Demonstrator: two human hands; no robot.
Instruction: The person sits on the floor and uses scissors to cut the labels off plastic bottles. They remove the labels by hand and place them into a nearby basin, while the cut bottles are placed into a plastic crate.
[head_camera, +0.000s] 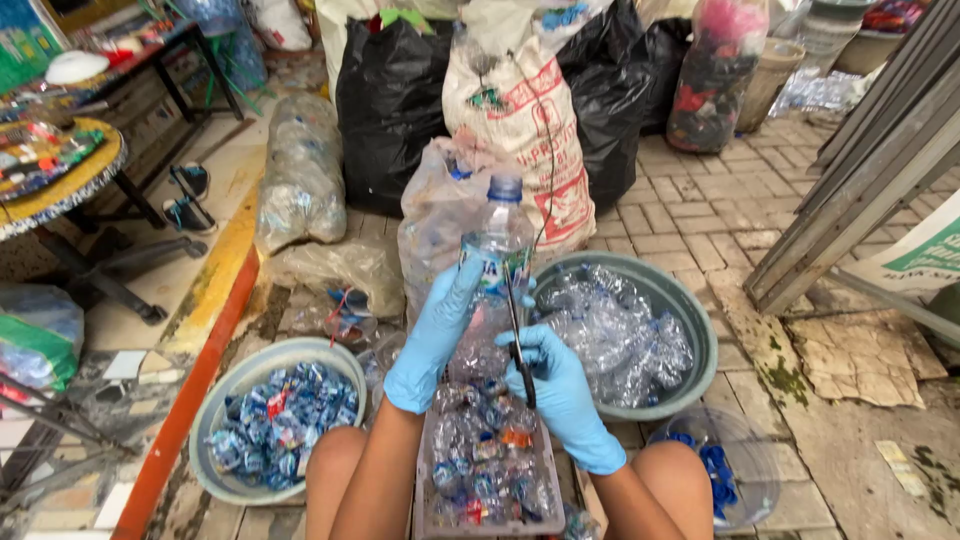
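Label-stripping in hand: left hand (437, 330) wrapped round clear plastic bottle (497, 262), held upright over crate (487, 470); right hand (553, 385) clenched on thin blade (516, 315) set against label (495, 272). Next, probably a careful slit clear of gloved fingers. Below, 2 basins (700, 340) on paving; bulging sacks (520, 120) behind.

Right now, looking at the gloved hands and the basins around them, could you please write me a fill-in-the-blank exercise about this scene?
1. The left hand in a blue glove grips a clear plastic bottle with a ____ cap.
2. The right hand presses a thin black-handled blade against the bottle's ____.
3. The round grey basin on the right holds crushed clear ____.
4. The grey basin on the left holds torn-off blue ____.

Missing words: blue; label; bottles; labels
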